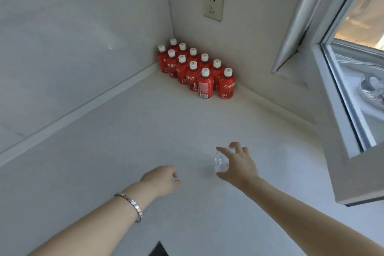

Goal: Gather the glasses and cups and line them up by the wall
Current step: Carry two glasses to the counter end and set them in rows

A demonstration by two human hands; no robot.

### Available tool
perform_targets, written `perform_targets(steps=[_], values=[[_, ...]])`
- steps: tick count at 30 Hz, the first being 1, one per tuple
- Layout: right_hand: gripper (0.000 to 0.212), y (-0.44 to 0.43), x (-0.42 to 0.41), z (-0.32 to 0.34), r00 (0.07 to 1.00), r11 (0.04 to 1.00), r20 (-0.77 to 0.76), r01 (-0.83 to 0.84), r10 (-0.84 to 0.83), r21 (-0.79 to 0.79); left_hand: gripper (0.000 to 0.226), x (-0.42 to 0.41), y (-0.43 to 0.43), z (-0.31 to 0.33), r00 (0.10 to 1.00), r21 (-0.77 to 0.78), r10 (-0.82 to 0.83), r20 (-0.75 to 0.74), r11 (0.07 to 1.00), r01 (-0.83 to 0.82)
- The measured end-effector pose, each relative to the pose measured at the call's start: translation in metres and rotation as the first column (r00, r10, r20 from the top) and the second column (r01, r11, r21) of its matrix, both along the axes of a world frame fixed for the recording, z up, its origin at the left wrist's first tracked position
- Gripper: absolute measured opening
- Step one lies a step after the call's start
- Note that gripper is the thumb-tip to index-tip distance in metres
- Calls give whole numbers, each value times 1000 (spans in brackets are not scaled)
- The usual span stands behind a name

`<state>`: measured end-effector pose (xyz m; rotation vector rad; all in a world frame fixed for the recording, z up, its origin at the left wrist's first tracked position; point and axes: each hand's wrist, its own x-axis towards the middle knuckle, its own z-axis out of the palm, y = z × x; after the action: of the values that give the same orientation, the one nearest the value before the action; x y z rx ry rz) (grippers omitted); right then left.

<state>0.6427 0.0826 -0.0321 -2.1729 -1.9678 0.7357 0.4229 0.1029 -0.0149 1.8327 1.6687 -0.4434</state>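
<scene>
A small clear glass sits in my right hand, held between thumb and fingers just above the white counter. My left hand hovers to the left of it with the fingers curled in and nothing in it; a metal bracelet circles that wrist. No other glass or cup is in view. The walls meet in a corner at the far end of the counter.
Several red juice bottles with white caps stand in two rows in the far corner, along the wall under a socket. An open window frame juts over the counter's right side. A dark edge shows at the bottom.
</scene>
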Motion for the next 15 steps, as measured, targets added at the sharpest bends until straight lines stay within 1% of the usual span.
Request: perform_targets(steps=[3,7,11,14,15], values=[[72,3,-61,15,983,982,-3,-185,185,21,31,-55,-27,8,991,27,133,15,991,-134],[73,-13,-147,37,935,935,-22,-352,353,49,29,-139,-78,17,947,54,321,22,945,-322],[75,-55,-245,59,834,832,5,-550,551,72,28,-235,-160,21,859,82,512,11,856,-511],[75,-99,-319,71,750,747,34,-660,660,80,21,-306,-234,25,774,103,633,4,770,-630],[76,-116,-343,74,724,719,45,-690,689,83,23,-329,-260,26,746,109,666,4,741,-663]])
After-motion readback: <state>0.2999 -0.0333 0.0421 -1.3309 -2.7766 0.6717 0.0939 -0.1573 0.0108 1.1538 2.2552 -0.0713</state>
